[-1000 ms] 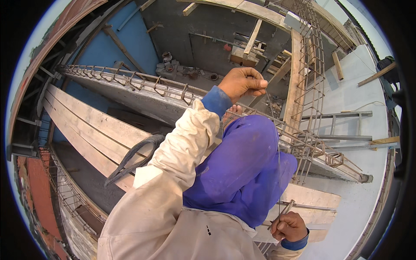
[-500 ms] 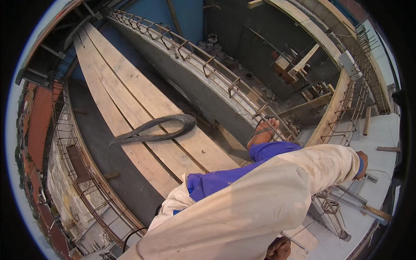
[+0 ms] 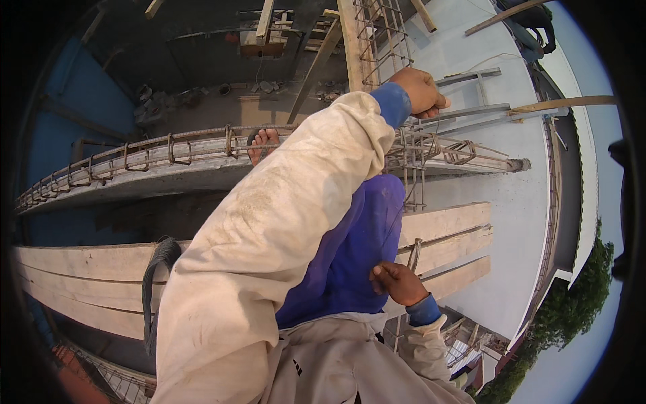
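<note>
My left hand (image 3: 417, 93) is stretched out past my raised knee, its fingers closed in a pinch. A thin dark wire (image 3: 439, 122) hangs from its fingertips beside the tied steel rebar cage (image 3: 416, 145) just below. Closer to my body, my right hand (image 3: 402, 284) is closed, thumb against finger, over the planks beside my purple trouser leg (image 3: 356, 256). A fine strand seems to run up from its fingertips, too thin to follow fully. A bundle of dark tie wire (image 3: 159, 289) lies over the wooden planks (image 3: 81, 259) at the left, partly hidden by my left sleeve.
My sandalled foot (image 3: 264, 143) rests by the rebar along a concrete beam (image 3: 155, 180). Beyond the beam, a deep room holds rubble and timber props (image 3: 316, 67). At the right lies a pale flat surface (image 3: 464, 182) with metal channels (image 3: 471, 111) and a wooden bar.
My view has swung toward the right, so the planks and beam now run across it. My right hand has come fully into view. My left arm still reaches forward.
</note>
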A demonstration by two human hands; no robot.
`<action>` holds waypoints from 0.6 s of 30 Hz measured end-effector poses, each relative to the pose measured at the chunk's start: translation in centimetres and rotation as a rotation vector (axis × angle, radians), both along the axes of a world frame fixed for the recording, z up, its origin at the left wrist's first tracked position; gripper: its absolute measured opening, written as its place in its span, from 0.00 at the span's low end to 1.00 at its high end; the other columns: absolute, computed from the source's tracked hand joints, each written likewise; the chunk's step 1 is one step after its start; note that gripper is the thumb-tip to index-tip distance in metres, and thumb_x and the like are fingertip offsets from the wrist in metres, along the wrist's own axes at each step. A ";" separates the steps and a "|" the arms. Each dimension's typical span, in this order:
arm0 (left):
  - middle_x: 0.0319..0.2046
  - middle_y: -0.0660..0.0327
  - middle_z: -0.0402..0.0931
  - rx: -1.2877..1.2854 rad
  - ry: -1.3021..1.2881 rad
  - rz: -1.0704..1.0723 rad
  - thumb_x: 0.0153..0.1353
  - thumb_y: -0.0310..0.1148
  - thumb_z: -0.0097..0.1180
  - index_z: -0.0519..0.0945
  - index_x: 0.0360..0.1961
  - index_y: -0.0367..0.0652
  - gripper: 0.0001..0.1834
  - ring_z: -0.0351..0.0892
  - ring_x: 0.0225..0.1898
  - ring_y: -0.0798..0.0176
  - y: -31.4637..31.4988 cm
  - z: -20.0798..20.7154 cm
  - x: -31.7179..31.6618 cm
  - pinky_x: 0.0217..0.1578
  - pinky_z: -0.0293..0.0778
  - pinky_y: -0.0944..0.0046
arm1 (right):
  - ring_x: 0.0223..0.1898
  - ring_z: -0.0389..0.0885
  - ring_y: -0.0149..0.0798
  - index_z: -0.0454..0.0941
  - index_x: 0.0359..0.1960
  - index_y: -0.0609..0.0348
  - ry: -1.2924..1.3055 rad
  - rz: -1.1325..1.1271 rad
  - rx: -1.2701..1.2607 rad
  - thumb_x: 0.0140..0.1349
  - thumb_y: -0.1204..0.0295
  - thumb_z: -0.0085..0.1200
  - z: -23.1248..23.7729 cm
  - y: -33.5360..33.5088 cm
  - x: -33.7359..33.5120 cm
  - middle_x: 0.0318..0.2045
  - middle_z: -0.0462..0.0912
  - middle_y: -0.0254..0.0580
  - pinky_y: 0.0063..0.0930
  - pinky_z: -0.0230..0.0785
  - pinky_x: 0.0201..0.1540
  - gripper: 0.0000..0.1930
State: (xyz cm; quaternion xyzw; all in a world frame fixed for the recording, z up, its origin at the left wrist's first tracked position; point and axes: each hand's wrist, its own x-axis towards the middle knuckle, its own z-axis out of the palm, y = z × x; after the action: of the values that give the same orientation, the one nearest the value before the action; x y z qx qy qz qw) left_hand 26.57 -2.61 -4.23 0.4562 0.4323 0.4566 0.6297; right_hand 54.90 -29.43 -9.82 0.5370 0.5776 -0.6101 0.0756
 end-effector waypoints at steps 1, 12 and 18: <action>0.23 0.61 0.83 -0.025 0.026 0.067 0.61 0.32 0.73 0.78 0.26 0.41 0.15 0.80 0.21 0.72 0.0 -0.1 -0.8 0.19 0.75 0.71 | 0.34 0.84 0.41 0.81 0.42 0.65 -0.084 0.075 0.105 0.76 0.58 0.52 1.4 0.6 -0.9 0.29 0.83 0.46 0.36 0.75 0.41 0.18; 0.26 0.60 0.84 0.133 -0.232 -0.136 0.60 0.36 0.75 0.78 0.28 0.43 0.16 0.84 0.26 0.69 -5.2 2.9 1.1 0.25 0.80 0.71 | 0.43 0.83 0.31 0.75 0.64 0.63 0.361 -0.447 0.888 0.78 0.60 0.53 10.3 10.9 -8.9 0.45 0.85 0.43 0.25 0.76 0.43 0.22; 0.28 0.58 0.85 0.264 -0.160 -0.115 0.60 0.39 0.75 0.79 0.29 0.40 0.17 0.86 0.27 0.68 -5.0 1.9 -1.0 0.27 0.82 0.69 | 0.19 0.61 0.17 0.81 0.54 0.60 0.558 -0.772 0.530 0.77 0.65 0.54 11.8 10.3 -11.9 0.26 0.73 0.25 0.14 0.51 0.18 0.14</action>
State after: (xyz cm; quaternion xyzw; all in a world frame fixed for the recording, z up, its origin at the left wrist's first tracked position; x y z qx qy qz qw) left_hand 25.54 -7.64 -2.30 0.5211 0.2900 0.5075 0.6219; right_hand 42.99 -19.08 1.94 0.5286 0.4706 -0.5462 -0.4481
